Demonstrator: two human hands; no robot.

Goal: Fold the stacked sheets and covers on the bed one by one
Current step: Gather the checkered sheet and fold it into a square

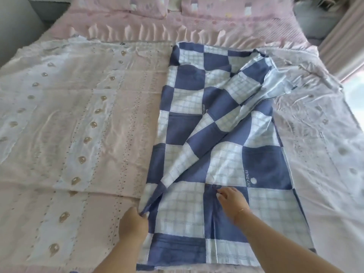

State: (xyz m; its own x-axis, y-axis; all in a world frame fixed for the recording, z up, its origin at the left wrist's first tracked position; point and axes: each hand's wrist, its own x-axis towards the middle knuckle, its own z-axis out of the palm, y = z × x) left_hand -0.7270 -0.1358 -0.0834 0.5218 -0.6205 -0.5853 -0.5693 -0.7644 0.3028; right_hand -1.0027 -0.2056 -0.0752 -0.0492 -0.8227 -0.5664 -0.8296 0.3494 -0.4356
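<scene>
A: What lies at the far left of the bed (246,28)?

B: A pale pink cover (78,107) with white lace strips and rows of tan drops, spread flat and reaching the near edge.

A: And next to it?

B: The blue and white checked sheet (222,146), overlapping the pink cover's right edge. It runs from the near edge up toward the pillows (137,5) (both in pink cases). A raised fold crosses it slantwise, from the near left up to the far right.

A: The hands?

B: The left hand (134,223) pinches the near left end of that fold, fingers (142,213) clenched on the bunched cloth. The right hand (232,200) rests further right on the sheet, its fingertips curled and nipping a small pucker of a blue square; a thin bracelet (243,210) sits at the wrist.

A: Beyond the sheet?

B: A white embroidered cover (319,134), wrinkled, spreading to the bed's right side.
</scene>
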